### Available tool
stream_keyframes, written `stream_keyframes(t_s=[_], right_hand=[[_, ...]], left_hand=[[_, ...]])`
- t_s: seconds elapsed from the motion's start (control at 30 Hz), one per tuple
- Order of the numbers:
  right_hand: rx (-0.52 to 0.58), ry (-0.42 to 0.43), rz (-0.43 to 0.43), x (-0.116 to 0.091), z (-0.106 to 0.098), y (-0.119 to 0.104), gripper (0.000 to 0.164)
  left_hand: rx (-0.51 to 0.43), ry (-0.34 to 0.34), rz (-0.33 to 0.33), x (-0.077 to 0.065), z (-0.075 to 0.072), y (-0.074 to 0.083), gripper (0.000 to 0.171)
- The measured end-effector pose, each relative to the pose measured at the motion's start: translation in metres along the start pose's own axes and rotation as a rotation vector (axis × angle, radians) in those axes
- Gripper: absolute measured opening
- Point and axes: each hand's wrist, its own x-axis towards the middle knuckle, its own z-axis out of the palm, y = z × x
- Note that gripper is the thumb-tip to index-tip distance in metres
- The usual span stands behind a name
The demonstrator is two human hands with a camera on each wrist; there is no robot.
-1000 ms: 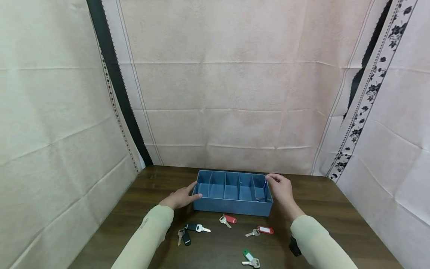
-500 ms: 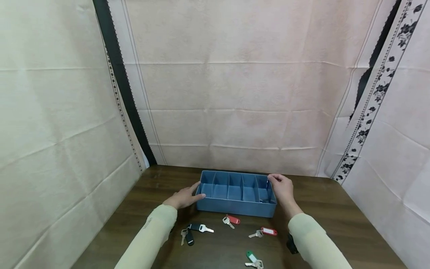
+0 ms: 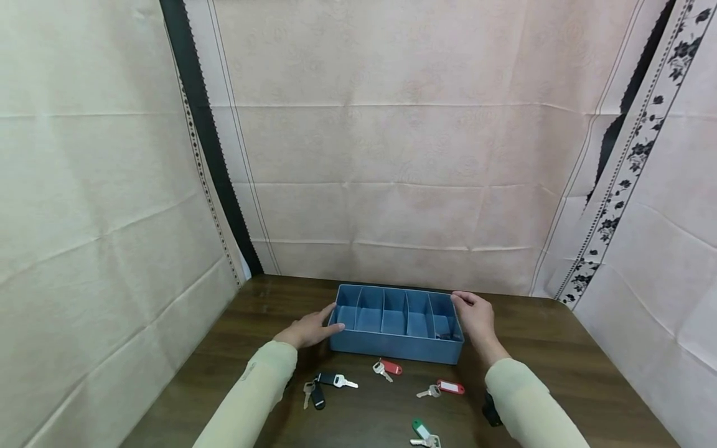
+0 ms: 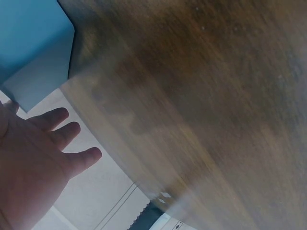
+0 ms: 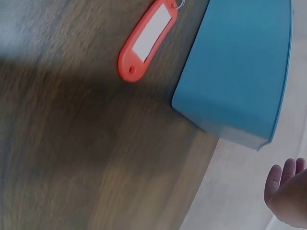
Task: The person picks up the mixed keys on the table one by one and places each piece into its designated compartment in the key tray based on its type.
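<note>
A blue divided box [image 3: 392, 344] stands on the wooden table, with several compartments in a row. At its left end rests my left hand [image 3: 307, 328], thumb along the front rim and index finger at the side; its other fingers are spread in the left wrist view. My right hand [image 3: 475, 317] is at the back right corner, its fingertips by the rim; I see nothing between them. Small dark things [image 3: 447, 336] lie in the rightmost compartment, too small to make out. In the right wrist view, a red key tag [image 5: 146, 40] lies beside the box.
In front of the box lie keys with black tags [image 3: 318, 396], a key with a red tag [image 3: 391, 367], another red-tagged key [image 3: 430, 391] and a green-tagged key [image 3: 421, 429]. Light cloth [image 3: 358, 186] hangs behind and beside the table.
A small dark blue thing that hung from my right fingertips inside the right compartment is no longer seen there. The left hand stays on the box. The head view has shifted slightly.
</note>
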Motion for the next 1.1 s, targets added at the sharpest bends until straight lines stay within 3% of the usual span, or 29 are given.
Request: stream_keyframes(t_s=[0.43,1.1], right_hand=[[-0.034,0.021,-0.024,-0.001,-0.012,0.005,0.035],[-0.081,-0.080,-0.064,-0.020,-0.035,0.007,0.039]], left_hand=[[-0.003,-0.001,-0.002,-0.003,-0.001,0.002,0.080],[-0.002,-0.003,-0.012,-0.001,0.000,0.001,0.079]])
